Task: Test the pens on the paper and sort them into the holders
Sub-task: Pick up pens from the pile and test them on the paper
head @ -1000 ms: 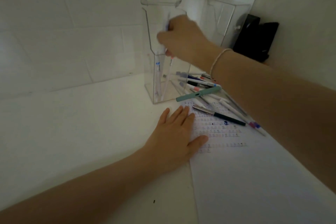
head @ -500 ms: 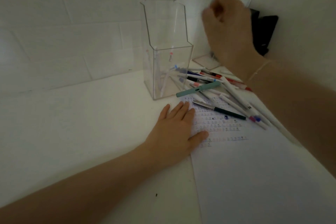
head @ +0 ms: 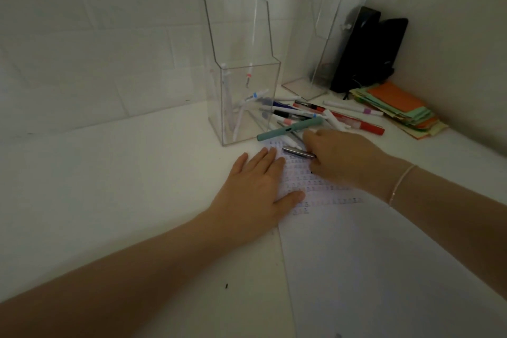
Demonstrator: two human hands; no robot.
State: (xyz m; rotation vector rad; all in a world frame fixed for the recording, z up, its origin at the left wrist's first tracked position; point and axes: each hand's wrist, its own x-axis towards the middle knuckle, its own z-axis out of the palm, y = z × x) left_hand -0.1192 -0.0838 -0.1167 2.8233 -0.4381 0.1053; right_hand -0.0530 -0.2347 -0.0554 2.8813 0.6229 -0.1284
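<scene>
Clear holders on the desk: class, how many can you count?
2. The near holder, with a few pens in it, stands by the top of the paper. The far holder stands behind the pen pile, beside a black object.

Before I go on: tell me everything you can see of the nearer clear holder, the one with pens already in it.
The nearer clear holder looks like transparent acrylic: a tall back panel with a stepped outline and a shorter rectangular pocket at the front. It stands upright on the white table close to the wall, just left of the loose pen pile, beyond the paper's far corner. A few mostly white pens lean inside. Neither hand touches it.
</scene>
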